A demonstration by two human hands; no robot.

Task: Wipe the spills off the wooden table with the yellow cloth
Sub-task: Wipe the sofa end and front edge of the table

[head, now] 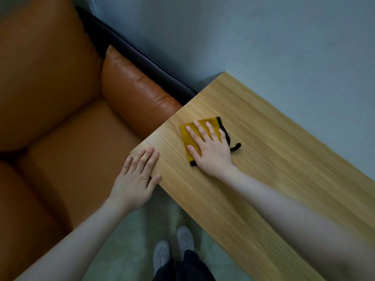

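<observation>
A folded yellow cloth (189,136) with a dark trim and a dark loop lies on the wooden table (263,159) near its left end. My right hand (209,148) lies flat on the cloth with straight, spread fingers pressing it down. My left hand (136,179) rests with straight fingers on the table's near left corner, the palm hanging over the edge. No spill is plainly visible on the wood.
A brown leather sofa (60,98) with a cushion stands right against the table's left end. A grey wall runs behind the table. My feet in grey shoes (172,248) stand on a greenish floor below the table's near edge.
</observation>
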